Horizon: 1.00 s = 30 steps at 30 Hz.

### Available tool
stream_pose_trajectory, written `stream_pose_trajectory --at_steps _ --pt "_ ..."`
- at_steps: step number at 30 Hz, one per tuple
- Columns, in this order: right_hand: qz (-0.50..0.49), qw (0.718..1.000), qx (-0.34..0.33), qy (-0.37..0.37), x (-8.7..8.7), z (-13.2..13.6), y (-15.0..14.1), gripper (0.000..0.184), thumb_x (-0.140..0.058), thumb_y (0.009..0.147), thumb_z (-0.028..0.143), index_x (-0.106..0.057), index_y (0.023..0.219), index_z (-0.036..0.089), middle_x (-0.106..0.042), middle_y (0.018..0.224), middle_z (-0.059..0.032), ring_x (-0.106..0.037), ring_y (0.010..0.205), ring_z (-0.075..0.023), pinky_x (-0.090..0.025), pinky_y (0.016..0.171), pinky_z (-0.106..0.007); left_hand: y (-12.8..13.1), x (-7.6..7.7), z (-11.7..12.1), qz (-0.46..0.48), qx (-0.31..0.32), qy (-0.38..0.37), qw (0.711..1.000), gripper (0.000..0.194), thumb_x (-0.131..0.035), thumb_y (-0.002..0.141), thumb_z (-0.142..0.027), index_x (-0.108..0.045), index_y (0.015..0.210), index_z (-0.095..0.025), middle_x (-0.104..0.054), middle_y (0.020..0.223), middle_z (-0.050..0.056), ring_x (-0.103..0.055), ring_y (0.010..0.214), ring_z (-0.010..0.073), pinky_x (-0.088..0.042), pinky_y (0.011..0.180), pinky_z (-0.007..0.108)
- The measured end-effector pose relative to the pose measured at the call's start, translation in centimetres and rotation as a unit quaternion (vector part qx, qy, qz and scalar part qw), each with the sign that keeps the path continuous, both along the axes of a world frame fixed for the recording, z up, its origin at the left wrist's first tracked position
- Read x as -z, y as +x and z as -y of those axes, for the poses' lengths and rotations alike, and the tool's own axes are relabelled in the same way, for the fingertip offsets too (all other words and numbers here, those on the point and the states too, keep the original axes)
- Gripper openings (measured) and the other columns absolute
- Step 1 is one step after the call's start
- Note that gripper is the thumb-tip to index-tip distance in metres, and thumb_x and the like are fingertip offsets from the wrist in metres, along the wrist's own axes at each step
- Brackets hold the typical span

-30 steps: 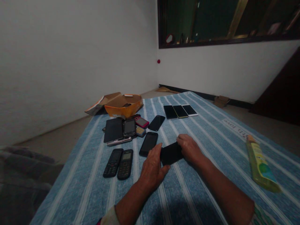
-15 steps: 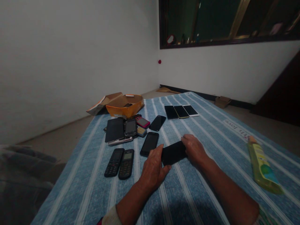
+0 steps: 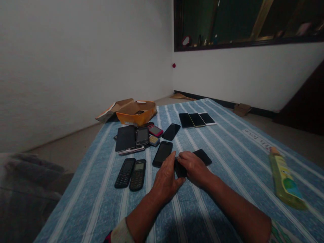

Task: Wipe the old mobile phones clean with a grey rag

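Both wrists are low and angled in, with my left hand point(image 3: 165, 179) and right hand point(image 3: 194, 167) curled closed, gripping a black smartphone point(image 3: 203, 157) just above the near edge of the blue striped cloth point(image 3: 192, 216).

Two keypad phones point(image 3: 125, 173), three lined-up smartphones point(image 3: 196, 120), one cardboard box point(image 3: 136, 113), one yellow tube point(image 3: 285, 182).

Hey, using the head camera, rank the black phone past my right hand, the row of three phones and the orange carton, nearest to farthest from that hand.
1. The black phone, just beyond the fingertips of the right hand, to its far side.
2. The row of three phones, straight ahead on the striped cloth.
3. The orange carton, ahead and left, past the cloth's far edge.
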State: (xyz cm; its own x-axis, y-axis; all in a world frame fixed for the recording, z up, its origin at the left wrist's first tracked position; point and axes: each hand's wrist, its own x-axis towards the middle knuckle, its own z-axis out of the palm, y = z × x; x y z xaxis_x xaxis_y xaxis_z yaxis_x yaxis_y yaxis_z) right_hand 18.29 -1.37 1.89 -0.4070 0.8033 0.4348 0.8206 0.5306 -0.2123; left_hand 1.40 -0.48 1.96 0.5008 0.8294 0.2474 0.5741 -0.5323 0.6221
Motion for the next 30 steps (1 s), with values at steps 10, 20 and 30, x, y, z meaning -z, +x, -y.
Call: stream_pose_trajectory --at_steps 10,20,30 --pt "0.008 0.998 -0.063 -0.011 -0.6 3.1 -0.7 0.017 -0.052 0.089 0.005 -0.066 0.094 0.013 -0.063 0.097 -0.0109 -0.057 0.091 -0.0224 -0.047 0.079 -0.034 -1.2 0.7 -0.1 0.037 0.034 -0.032 0.998 0.093 -0.065 0.071 -0.017 -0.017 0.151 -0.021 -0.038 0.151 0.017 -0.039 0.139 0.0316 -0.038 0.111 0.053" --pt "-0.011 0.996 -0.087 0.022 0.2 3.0 -1.1 0.019 -0.049 0.093 0.010 -0.067 0.095 0.016 -0.065 0.092 -0.0101 -0.058 0.094 -0.0227 -0.048 0.083 -0.037 -0.8 0.8 -0.1 0.040 0.049 -0.007 0.998 0.091 -0.062 0.072 -0.015 -0.016 0.151 -0.017 -0.039 0.150 0.017 -0.041 0.137 0.0317 -0.040 0.110 0.052" --pt "-0.035 0.996 -0.087 0.012 0.0 2.0 -2.2 0.022 -0.048 0.089 0.004 -0.066 0.098 0.015 -0.067 0.089 -0.0091 -0.058 0.091 -0.0219 -0.048 0.083 -0.036 -0.8 0.4 -0.1 0.047 0.063 -0.002 0.997 0.092 -0.059 0.069 -0.010 -0.017 0.151 -0.016 -0.042 0.148 0.016 -0.041 0.136 0.0308 -0.040 0.110 0.051"
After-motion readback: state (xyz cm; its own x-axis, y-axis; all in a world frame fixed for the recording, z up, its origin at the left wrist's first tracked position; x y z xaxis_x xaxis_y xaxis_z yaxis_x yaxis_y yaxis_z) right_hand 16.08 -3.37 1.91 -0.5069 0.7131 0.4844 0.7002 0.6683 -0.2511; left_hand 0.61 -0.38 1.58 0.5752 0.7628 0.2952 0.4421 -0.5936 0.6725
